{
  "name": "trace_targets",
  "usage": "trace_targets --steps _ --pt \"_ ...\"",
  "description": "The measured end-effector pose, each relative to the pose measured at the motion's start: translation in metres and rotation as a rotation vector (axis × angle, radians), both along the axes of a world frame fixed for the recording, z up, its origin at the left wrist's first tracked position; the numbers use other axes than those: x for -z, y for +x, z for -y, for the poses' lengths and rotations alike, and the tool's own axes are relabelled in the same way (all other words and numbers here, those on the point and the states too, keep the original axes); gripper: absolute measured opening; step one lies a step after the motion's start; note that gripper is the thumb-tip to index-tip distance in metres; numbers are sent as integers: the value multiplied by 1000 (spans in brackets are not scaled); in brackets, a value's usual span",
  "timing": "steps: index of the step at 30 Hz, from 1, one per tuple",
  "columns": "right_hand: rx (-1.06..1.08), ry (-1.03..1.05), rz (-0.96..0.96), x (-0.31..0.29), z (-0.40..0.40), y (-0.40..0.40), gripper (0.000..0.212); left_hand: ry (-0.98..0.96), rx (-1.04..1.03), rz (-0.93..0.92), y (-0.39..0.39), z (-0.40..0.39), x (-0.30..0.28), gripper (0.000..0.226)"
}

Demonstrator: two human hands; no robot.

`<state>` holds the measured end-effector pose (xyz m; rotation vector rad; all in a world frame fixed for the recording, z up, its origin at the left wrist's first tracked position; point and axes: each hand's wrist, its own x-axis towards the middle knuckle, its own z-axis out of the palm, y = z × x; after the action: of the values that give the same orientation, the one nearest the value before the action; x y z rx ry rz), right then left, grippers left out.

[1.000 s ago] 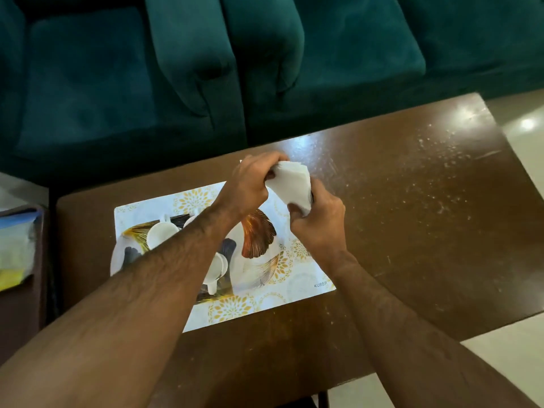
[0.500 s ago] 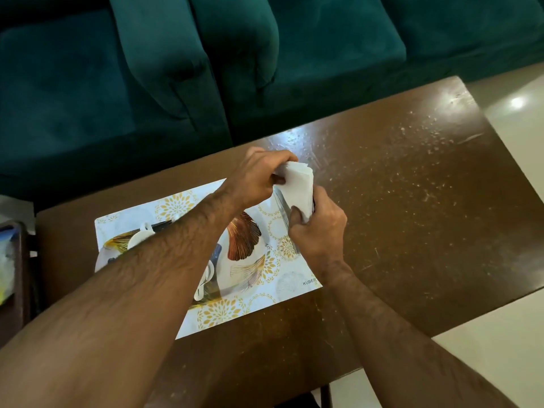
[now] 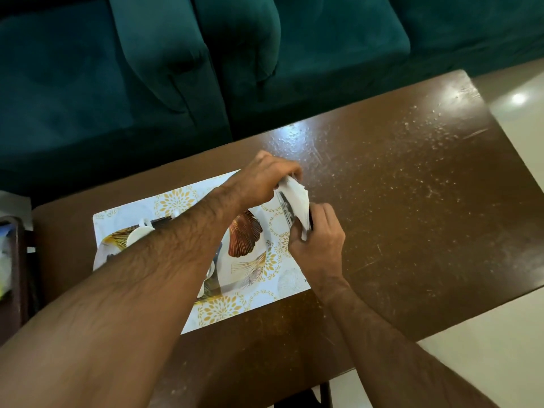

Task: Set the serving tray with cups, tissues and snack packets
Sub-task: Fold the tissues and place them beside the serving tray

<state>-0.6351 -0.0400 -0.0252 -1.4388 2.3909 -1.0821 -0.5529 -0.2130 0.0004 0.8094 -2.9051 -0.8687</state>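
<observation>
My left fingers [image 3: 290, 172] pinch the tissues [image 3: 295, 201] from above, right hand [image 3: 319, 238] clamping the holder [image 3: 285, 208] beneath; I'd press them in evenly, without crumpling.

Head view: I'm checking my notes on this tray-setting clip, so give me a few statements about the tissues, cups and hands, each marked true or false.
1. Both hands hold the tissues. True: the left hand grips them from above, the right hand from below.
2. The tissues lie flat on the table. False: they are held up over the right end of the tray.
3. A white cup stands on the tray. True, at its left end, partly hidden by the left forearm.
4. The tray is plain white. False: it has gold flower and leaf patterns.
5. The tray sits on the green sofa. False: it lies on the brown table.
</observation>
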Motion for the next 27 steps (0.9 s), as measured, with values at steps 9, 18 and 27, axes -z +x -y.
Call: trace_targets --steps 9,18,27 --pt "-22 14 35 8 -12 -3 29 -146 -2 33 -5 -5 1 53" --pt "-29 0 49 12 -16 -1 18 -209 -37 126 -8 -4 7 42" --pt "-10 -16 48 18 -16 -1 18 -133 -40 95 -3 -7 10 52"
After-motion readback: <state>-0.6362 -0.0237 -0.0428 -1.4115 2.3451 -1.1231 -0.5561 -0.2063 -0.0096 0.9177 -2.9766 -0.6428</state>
